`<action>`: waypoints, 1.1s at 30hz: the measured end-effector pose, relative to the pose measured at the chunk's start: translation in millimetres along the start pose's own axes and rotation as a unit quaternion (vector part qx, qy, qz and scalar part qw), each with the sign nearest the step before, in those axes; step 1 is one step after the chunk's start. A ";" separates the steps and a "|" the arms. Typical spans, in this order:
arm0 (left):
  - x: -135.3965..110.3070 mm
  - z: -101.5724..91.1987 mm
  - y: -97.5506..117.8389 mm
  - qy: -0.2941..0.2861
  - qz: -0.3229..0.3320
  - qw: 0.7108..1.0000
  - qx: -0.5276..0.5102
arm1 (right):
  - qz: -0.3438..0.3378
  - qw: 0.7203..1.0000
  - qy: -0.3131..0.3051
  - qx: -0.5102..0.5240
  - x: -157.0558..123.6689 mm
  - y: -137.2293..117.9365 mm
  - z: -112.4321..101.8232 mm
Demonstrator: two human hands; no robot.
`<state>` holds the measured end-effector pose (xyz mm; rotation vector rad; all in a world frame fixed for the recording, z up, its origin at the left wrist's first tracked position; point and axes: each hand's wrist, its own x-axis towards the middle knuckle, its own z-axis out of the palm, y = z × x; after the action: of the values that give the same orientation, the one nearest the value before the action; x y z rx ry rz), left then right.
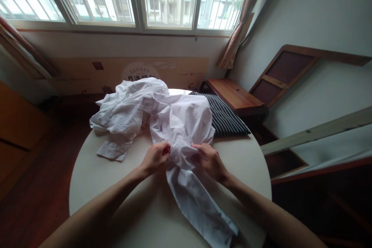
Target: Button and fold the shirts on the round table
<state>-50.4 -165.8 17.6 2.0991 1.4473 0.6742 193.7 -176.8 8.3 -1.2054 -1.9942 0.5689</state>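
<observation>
White shirt (180,124) mid-straightening, pinched in fingers of left hand (155,159) and right hand (210,161); seemingly needs flattening on tabletop (116,186).

At the centre of the frame the white shirt (174,124) is thin woven cloth, matt and heavily creased. The round table (95,170) beneath it has a smooth, pale, low-sheen top. To the right of centre the striped garment (226,118) is dark cloth with fine white lines, lying smoother. The chair (235,95) at the right is reddish, slightly glossy wood. The curtain (238,27) in the upper right is soft matt fabric.
</observation>
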 end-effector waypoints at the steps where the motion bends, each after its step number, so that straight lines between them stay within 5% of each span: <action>1: 1.1 -0.9 -2.3 0.029 -0.003 0.999 -0.031 | 0.002 1.000 0.007 0.028 1.4 -0.7 -5.4; 5: 3.5 -21.6 -13.9 0.229 -0.014 0.966 -0.117 | 0.015 0.990 0.095 0.101 0.5 -2.5 -39.7; 8: 3.0 -41.9 -15.9 0.345 -0.008 0.925 -0.161 | 0.026 0.986 0.085 0.140 -7.8 -9.6 -59.0; 12: 1.0 -57.6 -11.3 0.479 -0.027 0.825 -0.298 | 0.000 0.982 -0.053 0.179 -29.6 -42.7 -53.5; 17: -12.9 -71.0 -17.7 0.544 -0.089 0.746 -0.372 | -0.159 0.932 -0.264 0.189 -42.0 -79.2 -20.7; 19: -20.9 -80.5 -28.8 0.620 -0.102 0.704 -0.332 | -0.144 0.957 -0.194 0.158 -25.5 -67.3 -13.8; 21: -28.7 -92.9 -44.1 0.705 -0.089 0.654 -0.259 | -0.050 0.994 -0.008 0.096 3.8 -38.3 -13.8; 24: -39.1 -112.7 -69.1 0.773 -0.068 0.605 -0.178 | 0.098 0.982 0.161 0.031 54.8 15.6 -21.1; 27: -45.9 -125.1 -86.4 0.782 -0.088 0.606 -0.117 | 0.163 0.971 0.171 0.041 91.1 48.3 -25.1; 30: -45.7 -122.5 -86.2 0.737 -0.118 0.663 -0.056 | 0.155 0.984 0.053 0.076 103.2 44.6 -18.1; 33: -37.9 -105.0 -67.6 0.668 -0.060 0.739 0.056 | 0.078 0.997 -0.003 -0.012 92.4 14.5 -3.3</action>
<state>-177.2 -167.9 48.5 1.3979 2.2404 2.3617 177.0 -88.1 33.4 -1.3841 -1.9275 0.6293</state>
